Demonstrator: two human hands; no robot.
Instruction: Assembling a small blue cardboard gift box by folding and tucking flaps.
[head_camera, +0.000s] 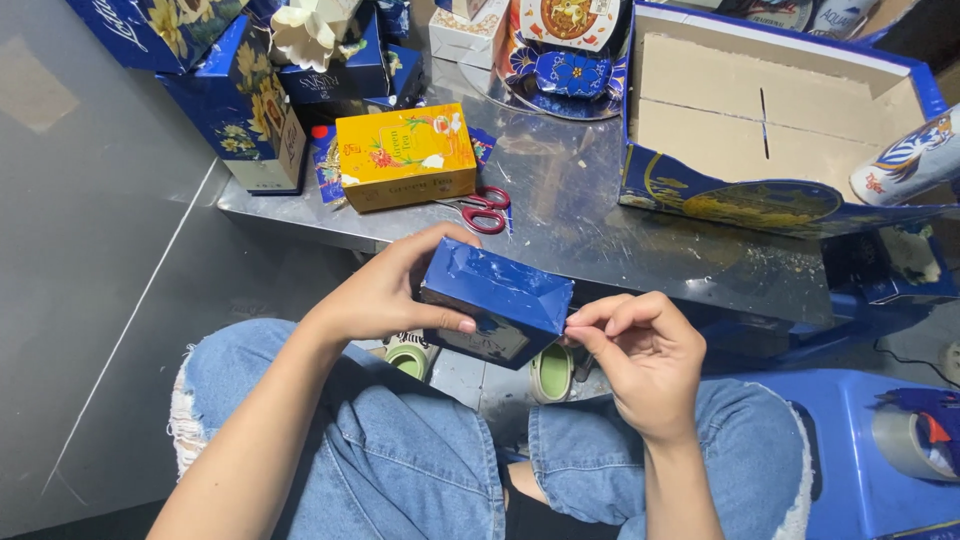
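A small dark blue cardboard box (497, 300) is held above my knees, its taped end flap turned up toward me. My left hand (385, 290) wraps around the box's left side, thumb underneath and fingers on top. My right hand (635, 345) pinches the box's right corner between thumb and fingertips. Both hands are in front of the low metal table (600, 225).
A yellow box (405, 155) and red-handled scissors (485, 210) lie on the table. Blue boxes (245, 105) stand at the back left, a large open blue carton (770, 130) at the right. A blue stool with a tape roll (905, 440) sits at the lower right.
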